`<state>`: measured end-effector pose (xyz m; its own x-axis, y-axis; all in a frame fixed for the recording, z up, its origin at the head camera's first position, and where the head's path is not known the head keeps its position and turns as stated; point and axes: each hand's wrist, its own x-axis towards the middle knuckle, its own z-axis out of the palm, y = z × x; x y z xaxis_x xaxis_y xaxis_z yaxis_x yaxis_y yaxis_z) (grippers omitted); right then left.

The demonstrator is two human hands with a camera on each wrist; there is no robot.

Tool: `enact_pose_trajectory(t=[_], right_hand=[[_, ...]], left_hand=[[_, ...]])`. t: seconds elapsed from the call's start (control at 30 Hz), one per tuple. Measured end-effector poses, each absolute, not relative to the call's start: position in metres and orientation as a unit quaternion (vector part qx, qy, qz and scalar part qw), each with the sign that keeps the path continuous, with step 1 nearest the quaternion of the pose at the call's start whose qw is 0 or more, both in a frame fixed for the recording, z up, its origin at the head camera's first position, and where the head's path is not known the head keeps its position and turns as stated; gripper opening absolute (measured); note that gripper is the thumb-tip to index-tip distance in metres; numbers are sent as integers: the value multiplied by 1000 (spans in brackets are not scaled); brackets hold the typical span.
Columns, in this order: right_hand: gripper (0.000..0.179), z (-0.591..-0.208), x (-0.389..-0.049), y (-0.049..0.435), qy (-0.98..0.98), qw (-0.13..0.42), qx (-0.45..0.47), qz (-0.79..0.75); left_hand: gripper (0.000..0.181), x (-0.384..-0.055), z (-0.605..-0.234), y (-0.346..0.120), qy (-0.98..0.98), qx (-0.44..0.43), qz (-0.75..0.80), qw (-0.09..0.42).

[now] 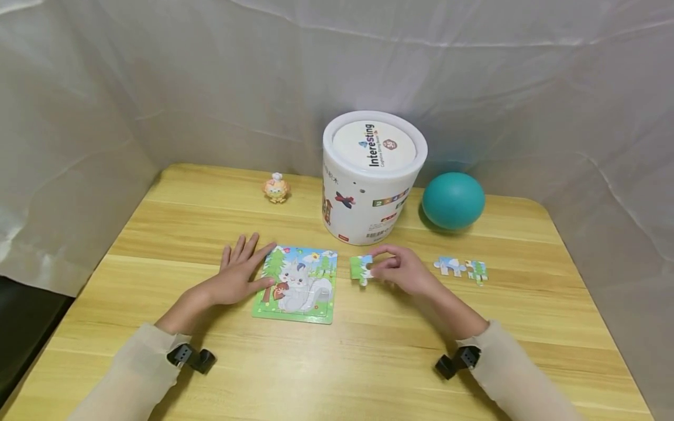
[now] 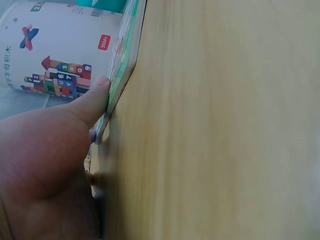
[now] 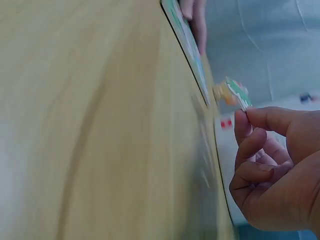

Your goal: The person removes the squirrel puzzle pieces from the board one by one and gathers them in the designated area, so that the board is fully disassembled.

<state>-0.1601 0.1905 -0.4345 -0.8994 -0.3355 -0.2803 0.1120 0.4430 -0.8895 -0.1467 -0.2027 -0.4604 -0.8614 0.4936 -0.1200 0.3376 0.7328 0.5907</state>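
A square jigsaw puzzle (image 1: 297, 292) with a grey squirrel holding an acorn lies flat on the table. My left hand (image 1: 237, 278) rests at its left side, fingers spread, with the thumb and index fingertip on the board. In the left wrist view that thumb (image 2: 95, 100) touches the puzzle's edge. Between thumb and index finger, my right hand (image 1: 402, 270) pinches a green and blue puzzle piece (image 1: 360, 268) just right of the board. The right wrist view shows this piece (image 3: 238, 93) held up off the table, its far end sticking out past the fingertips.
Two more puzzle pieces, one blue and white (image 1: 450, 266) and one green (image 1: 478, 271), lie right of the right hand. Behind stand a white bucket (image 1: 363, 199), a teal ball (image 1: 453, 200) and a small orange figurine (image 1: 276, 189). Grey cloth (image 1: 210, 88) hangs around the wooden table.
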Motion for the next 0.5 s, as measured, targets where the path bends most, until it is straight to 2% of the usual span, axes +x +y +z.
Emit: enact_pose_trajectory(t=[0.27, 0.5], right_hand=[[41, -426, -163, 245, 853, 188, -40, -484], [40, -423, -164, 277, 868, 172, -29, -465]], left_hand=[[76, -146, -460, -202, 920, 225, 290, 137], [76, -147, -461, -202, 922, 227, 285, 134]])
